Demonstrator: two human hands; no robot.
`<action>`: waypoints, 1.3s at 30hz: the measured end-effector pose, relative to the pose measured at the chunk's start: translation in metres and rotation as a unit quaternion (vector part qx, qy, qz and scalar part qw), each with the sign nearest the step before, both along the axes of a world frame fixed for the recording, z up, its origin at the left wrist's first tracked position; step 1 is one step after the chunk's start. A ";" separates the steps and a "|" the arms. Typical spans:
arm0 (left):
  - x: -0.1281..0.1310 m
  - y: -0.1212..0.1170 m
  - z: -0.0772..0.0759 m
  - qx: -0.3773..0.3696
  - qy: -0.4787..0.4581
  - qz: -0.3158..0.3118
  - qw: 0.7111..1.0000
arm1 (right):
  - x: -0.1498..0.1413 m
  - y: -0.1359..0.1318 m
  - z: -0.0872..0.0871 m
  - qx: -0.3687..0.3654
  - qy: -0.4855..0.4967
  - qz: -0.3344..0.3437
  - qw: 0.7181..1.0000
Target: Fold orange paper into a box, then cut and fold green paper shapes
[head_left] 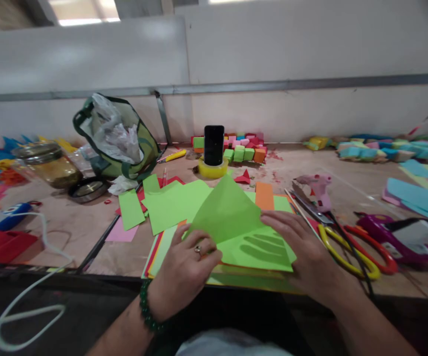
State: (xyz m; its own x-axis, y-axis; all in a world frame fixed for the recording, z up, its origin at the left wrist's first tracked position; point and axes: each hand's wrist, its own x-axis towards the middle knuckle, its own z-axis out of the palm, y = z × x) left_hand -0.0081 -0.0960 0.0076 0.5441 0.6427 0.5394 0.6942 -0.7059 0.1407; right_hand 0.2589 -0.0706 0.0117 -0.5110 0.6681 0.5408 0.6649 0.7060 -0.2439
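A bright green sheet of paper [224,210] lies in front of me, bent so that a pointed flap rises from it. My left hand [187,262], with a ring and a green bead bracelet, has its fingers curled around the sheet's left side. My right hand [306,252] reaches over the right part with its fingers stretched out. Its fingertips meet the flap's right corner, and their shadow falls on the lower layer. The right thumb is hidden. Beneath are stacked coloured sheets [158,254]; more green paper [176,202] lies behind on the left.
At right lie yellow-and-red-handled scissors [347,252], a pink glue gun [321,190] and a purple device [395,237]. A phone [214,144] stands in a yellow tape roll [213,169]. Leftward are a bag [139,133], a jar [52,165], a cutter knife [174,156] and a white cable [31,291].
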 end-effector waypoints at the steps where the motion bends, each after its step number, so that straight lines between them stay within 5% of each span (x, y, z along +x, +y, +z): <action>1: 0.001 -0.002 -0.004 -0.026 0.005 -0.009 1.000 | 0.000 -0.002 -0.006 -0.021 0.008 -0.008 1.000; 5: -0.009 0.000 -0.013 -0.079 -0.102 0.092 0.987 | -0.001 -0.001 -0.020 -0.067 0.044 -0.072 0.994; 8: -0.018 0.009 -0.015 -0.167 -0.215 0.206 0.940 | -0.002 0.007 -0.017 -0.091 0.053 -0.099 0.990; 12: -0.017 0.021 -0.017 -0.352 -0.206 0.214 0.888 | -0.005 0.020 -0.010 -0.185 0.002 -0.120 0.975; 16: -0.010 0.024 -0.016 -0.290 -0.079 0.225 0.927 | -0.008 0.024 -0.011 -0.203 -0.065 -0.182 0.960; 20: -0.006 0.024 -0.013 -0.269 -0.024 0.233 0.934 | -0.013 0.021 -0.008 -0.238 -0.071 -0.221 0.943; 27: -0.004 0.024 -0.020 -0.254 -0.060 0.188 0.947 | -0.021 0.024 0.001 -0.351 -0.051 -0.169 0.920; 33: -0.013 0.027 -0.025 -0.225 -0.141 0.216 0.940 | -0.019 0.022 -0.002 -0.317 0.019 -0.091 0.944; 39: -0.027 0.030 -0.014 -0.288 -0.152 0.249 0.912 | -0.016 0.014 0.012 -0.271 0.065 -0.039 0.960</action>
State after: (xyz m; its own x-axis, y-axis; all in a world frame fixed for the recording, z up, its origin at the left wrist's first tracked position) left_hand -0.0350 -0.0658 -0.0066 -0.0119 0.9936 0.1120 0.7755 -0.0615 0.6284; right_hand 0.2429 -0.0561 0.0237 -0.3993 0.9030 0.1588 0.6501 0.4009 -0.6455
